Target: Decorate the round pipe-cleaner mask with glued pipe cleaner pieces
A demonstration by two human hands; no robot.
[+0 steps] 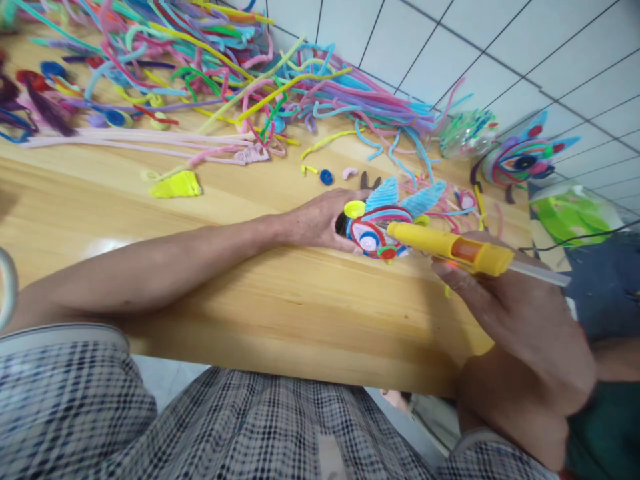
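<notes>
My left hand [327, 220] is closed round the back of a small animal head made of pipe cleaners [383, 227], with blue ears, a red-rimmed eye and a yellow coil. In my right hand [505, 300] is a yellow hot glue gun [450, 247], a clear glue stick jutting from its rear. Its nozzle points left and meets the front of the head near the eye; whether it touches, I cannot tell. A small orange-red light glows under the gun by my fingers.
Heaped pipe cleaners [210, 60] cover the back of the wooden table [240, 300]. A similar finished-looking head [520, 160] stands at the back right, near a green plastic package [570, 213]. A yellow folded piece [176, 185] lies left. A dark cord [590, 237] runs at right.
</notes>
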